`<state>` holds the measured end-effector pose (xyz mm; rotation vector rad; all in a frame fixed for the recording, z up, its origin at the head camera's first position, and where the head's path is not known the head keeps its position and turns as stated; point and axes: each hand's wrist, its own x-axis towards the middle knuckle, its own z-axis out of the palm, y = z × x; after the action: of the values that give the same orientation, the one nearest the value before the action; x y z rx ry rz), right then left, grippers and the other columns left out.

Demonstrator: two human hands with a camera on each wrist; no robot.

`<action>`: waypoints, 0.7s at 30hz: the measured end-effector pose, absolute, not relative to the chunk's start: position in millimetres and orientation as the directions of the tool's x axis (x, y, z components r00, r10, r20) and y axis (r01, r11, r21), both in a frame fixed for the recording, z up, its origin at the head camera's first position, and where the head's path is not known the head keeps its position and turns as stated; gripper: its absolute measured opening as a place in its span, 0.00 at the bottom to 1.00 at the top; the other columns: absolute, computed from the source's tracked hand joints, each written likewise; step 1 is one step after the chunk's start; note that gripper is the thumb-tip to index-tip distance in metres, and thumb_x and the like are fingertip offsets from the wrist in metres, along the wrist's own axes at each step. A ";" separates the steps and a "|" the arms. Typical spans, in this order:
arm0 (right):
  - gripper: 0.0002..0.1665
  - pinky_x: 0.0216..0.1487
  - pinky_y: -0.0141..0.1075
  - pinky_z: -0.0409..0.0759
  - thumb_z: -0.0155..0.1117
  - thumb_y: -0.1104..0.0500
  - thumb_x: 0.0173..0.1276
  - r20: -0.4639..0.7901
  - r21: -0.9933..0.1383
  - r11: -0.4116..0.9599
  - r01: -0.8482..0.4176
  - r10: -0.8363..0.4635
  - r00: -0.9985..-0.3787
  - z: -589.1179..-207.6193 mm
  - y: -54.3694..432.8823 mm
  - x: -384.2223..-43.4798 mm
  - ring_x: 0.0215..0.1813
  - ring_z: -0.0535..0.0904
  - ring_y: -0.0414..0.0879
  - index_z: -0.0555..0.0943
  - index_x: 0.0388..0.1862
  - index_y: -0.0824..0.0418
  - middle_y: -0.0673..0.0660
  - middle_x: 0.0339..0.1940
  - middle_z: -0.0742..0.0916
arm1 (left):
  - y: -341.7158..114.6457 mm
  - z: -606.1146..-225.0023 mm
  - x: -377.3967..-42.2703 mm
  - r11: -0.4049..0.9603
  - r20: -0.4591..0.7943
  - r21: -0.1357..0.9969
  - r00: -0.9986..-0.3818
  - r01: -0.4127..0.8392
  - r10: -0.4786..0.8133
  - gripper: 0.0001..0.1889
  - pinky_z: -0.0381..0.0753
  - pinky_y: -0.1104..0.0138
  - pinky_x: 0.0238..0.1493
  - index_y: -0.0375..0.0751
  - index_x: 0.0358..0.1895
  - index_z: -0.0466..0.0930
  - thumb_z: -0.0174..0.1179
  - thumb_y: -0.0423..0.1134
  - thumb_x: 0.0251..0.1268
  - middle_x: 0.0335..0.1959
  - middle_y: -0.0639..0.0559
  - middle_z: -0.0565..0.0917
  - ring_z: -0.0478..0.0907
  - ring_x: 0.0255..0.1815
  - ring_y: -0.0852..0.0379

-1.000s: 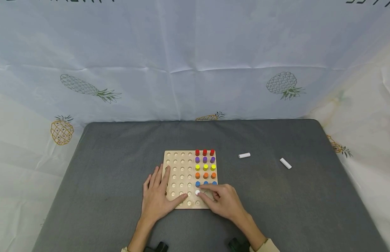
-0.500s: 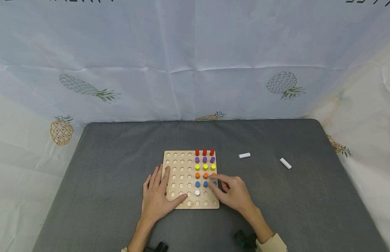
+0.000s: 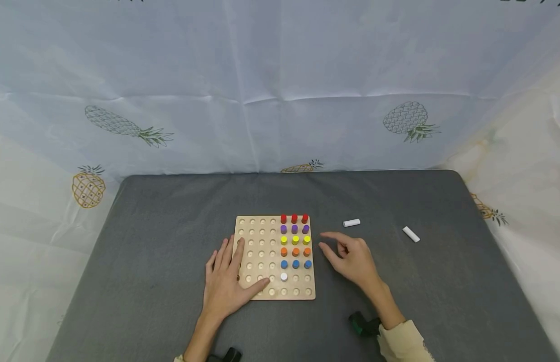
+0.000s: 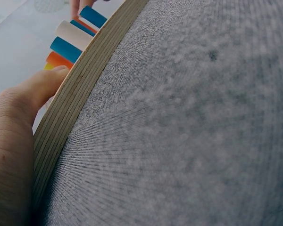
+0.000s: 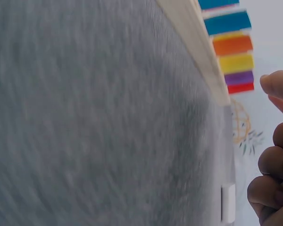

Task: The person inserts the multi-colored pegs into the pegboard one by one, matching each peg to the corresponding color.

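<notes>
A square wooden pegboard lies on the table with rows of round holes. Its right three columns hold red, purple, yellow, orange and blue pegs, three per row. One white peg stands upright below the blue row. My left hand rests on the board's left side, fingers straight and thumb spread onto the surface. My right hand hovers right of the board, thumb and index finger apart with nothing between them; the other fingers are curled in the right wrist view.
Two loose white pegs lie on the grey tabletop, one just beyond my right hand and another farther right. A pale curtain with pineapple prints hangs behind the table's back edge. Dark wrist devices sit by the forearms.
My right hand has let go of the white peg, which stays in the board, and has moved right and away past the board's edge. My left hand has stayed in place.
</notes>
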<state>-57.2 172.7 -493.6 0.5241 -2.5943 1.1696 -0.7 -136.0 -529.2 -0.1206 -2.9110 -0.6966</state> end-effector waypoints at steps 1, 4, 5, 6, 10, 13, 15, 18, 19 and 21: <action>0.14 0.17 0.21 0.48 0.77 0.63 0.60 0.359 -0.667 0.620 -0.413 -0.218 -0.908 -494.1 175.3 -59.2 0.15 0.49 0.24 0.89 0.46 0.58 0.43 0.09 0.63 | -136.0 -529.3 -0.6 0.889 0.163 0.443 -0.986 0.113 0.045 0.61 0.53 0.41 0.76 0.47 0.81 0.59 0.70 0.73 0.42 0.82 0.41 0.62 0.58 0.82 0.41; 0.14 0.18 0.23 0.49 0.77 0.63 0.61 0.338 -0.668 0.636 -0.386 -0.203 -0.919 -496.4 183.0 -64.8 0.15 0.49 0.25 0.89 0.47 0.58 0.43 0.09 0.63 | -135.9 -528.9 -0.6 0.887 0.158 0.447 -0.986 0.114 0.047 0.61 0.53 0.41 0.76 0.47 0.81 0.58 0.70 0.73 0.43 0.82 0.42 0.61 0.58 0.83 0.42; 0.14 0.17 0.23 0.49 0.77 0.63 0.61 0.332 -0.668 0.640 -0.379 -0.199 -0.922 -497.5 185.6 -66.5 0.15 0.49 0.26 0.89 0.47 0.58 0.43 0.09 0.63 | -136.0 -529.0 -0.7 0.888 0.156 0.446 -0.987 0.114 0.048 0.61 0.53 0.41 0.76 0.47 0.81 0.58 0.70 0.73 0.43 0.82 0.42 0.61 0.57 0.83 0.42; 0.14 0.17 0.24 0.49 0.77 0.62 0.62 0.326 -0.668 0.645 -0.371 -0.195 -0.925 -498.6 188.0 -68.0 0.14 0.49 0.26 0.89 0.47 0.58 0.43 0.09 0.63 | -136.0 -528.9 -0.8 0.888 0.155 0.445 -0.987 0.113 0.048 0.61 0.53 0.41 0.76 0.47 0.81 0.58 0.70 0.73 0.43 0.82 0.42 0.61 0.57 0.83 0.42; 0.14 0.16 0.24 0.51 0.76 0.63 0.63 0.316 -0.670 0.651 -0.358 -0.186 -0.930 -503.8 196.6 -73.2 0.14 0.49 0.25 0.89 0.48 0.58 0.43 0.09 0.63 | -136.0 -528.0 -0.9 0.887 0.149 0.448 -0.988 0.111 0.048 0.61 0.52 0.41 0.77 0.48 0.81 0.58 0.70 0.73 0.44 0.82 0.42 0.61 0.57 0.83 0.42; 0.14 0.15 0.24 0.51 0.75 0.63 0.63 0.319 -0.672 0.647 -0.360 -0.186 -0.929 -507.2 201.7 -76.1 0.14 0.49 0.24 0.89 0.49 0.59 0.44 0.09 0.63 | -136.1 -527.8 -0.8 0.888 0.144 0.448 -0.988 0.108 0.047 0.61 0.52 0.41 0.77 0.47 0.81 0.58 0.70 0.73 0.44 0.82 0.42 0.61 0.57 0.83 0.42; 0.15 0.16 0.24 0.51 0.75 0.63 0.63 0.324 -0.671 0.646 -0.364 -0.186 -0.928 -508.9 204.6 -78.0 0.14 0.50 0.24 0.89 0.49 0.59 0.44 0.09 0.64 | -136.3 -527.8 -0.8 0.888 0.143 0.448 -0.989 0.107 0.047 0.61 0.52 0.41 0.77 0.47 0.81 0.58 0.70 0.73 0.44 0.82 0.42 0.60 0.57 0.83 0.42; 0.15 0.15 0.25 0.52 0.75 0.64 0.63 0.330 -0.668 0.647 -0.368 -0.186 -0.925 -510.3 208.6 -81.0 0.13 0.50 0.25 0.89 0.49 0.59 0.44 0.09 0.64 | -136.4 -527.7 -0.9 0.888 0.140 0.447 -0.989 0.105 0.046 0.61 0.52 0.41 0.77 0.47 0.81 0.58 0.69 0.73 0.44 0.83 0.42 0.60 0.56 0.83 0.42; 0.15 0.15 0.25 0.52 0.75 0.64 0.63 0.334 -0.664 0.649 -0.370 -0.185 -0.924 -510.5 209.8 -82.1 0.13 0.51 0.25 0.89 0.49 0.60 0.44 0.09 0.64 | -136.5 -527.7 -0.9 0.888 0.140 0.447 -0.989 0.104 0.046 0.61 0.52 0.41 0.77 0.47 0.81 0.58 0.69 0.73 0.44 0.83 0.42 0.60 0.56 0.83 0.42; 0.15 0.15 0.25 0.53 0.75 0.64 0.63 0.337 -0.658 0.657 -0.369 -0.183 -0.924 -511.0 212.2 -84.5 0.13 0.51 0.25 0.89 0.49 0.60 0.44 0.09 0.64 | -136.8 -528.0 -0.7 0.888 0.139 0.448 -0.989 0.103 0.045 0.61 0.52 0.41 0.77 0.47 0.81 0.57 0.69 0.73 0.44 0.83 0.42 0.60 0.56 0.83 0.41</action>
<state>-84.5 212.2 -511.0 0.4469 -2.6339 1.1246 -0.7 -136.8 -528.0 -0.1155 -2.9309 -0.7052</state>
